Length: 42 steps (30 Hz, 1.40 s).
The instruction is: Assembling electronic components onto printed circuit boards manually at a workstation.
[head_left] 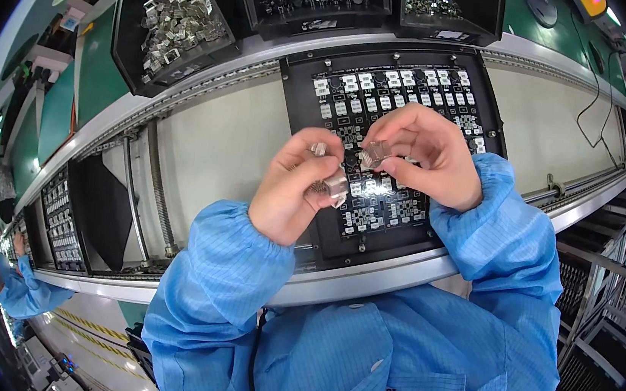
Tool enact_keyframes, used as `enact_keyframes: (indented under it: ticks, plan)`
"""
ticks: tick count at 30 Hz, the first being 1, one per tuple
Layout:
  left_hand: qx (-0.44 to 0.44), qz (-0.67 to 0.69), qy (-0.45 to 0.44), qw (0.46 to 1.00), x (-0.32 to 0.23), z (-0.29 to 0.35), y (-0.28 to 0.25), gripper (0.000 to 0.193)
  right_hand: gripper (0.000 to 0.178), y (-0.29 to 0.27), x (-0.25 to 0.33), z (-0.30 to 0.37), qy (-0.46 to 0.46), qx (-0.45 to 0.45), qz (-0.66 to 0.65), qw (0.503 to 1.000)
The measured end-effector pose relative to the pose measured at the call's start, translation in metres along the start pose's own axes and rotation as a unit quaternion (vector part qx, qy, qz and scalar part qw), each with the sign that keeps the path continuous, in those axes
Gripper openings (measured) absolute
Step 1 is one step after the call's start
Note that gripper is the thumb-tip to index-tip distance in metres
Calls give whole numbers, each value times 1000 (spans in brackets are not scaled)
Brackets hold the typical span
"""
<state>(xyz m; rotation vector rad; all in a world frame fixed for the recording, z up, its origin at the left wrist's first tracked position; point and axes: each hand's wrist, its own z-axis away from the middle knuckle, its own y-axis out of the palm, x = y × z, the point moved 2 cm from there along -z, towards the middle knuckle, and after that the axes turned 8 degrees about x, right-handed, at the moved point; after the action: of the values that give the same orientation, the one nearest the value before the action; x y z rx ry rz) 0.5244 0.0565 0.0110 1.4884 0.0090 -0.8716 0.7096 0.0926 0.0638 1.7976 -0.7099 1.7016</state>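
Observation:
Both my hands are over a black fixture tray (305, 91) that carries a circuit board panel (375, 200) with rows of white and silver parts. My left hand (293, 182) is closed around several small silver connectors (335, 187), some poking out between thumb and fingers. To the right, my right hand (431, 156) pinches one boxy silver connector (375, 154) between thumb and fingertips. The fingers of the two hands nearly meet above the middle of the panel, covering part of it.
Beyond the rail stand a black bin (133, 31) of silver connectors, a bin (312, 24) of dark round parts and a bin (452, 33) of small metal parts. Another loaded tray (62, 219) sits on the line at left, near a person in blue (22, 291). A rack (607, 303) stands right.

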Motion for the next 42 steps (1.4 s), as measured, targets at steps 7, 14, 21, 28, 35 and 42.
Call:
enact_keyframes:
  ticks: [7,14,21,28,35,42]
  plan:
    - [3,-55,-52,997,2,5,23,30,26,3,3,2,-79,-20,156,984]
    - [-13,-248,44,968,5,6,24,22,25,6,2,1,-72,2,172,982]
    - [32,-367,145,918,4,3,27,22,25,4,0,3,-78,4,147,986]
    - [23,-358,118,926,4,1,27,22,27,5,3,5,-75,19,162,984]
    - [15,-466,168,868,0,0,27,20,24,1,-1,8,-30,-17,-74,997]
    - [14,-365,65,928,2,3,33,18,27,-1,4,9,56,-21,-149,987]
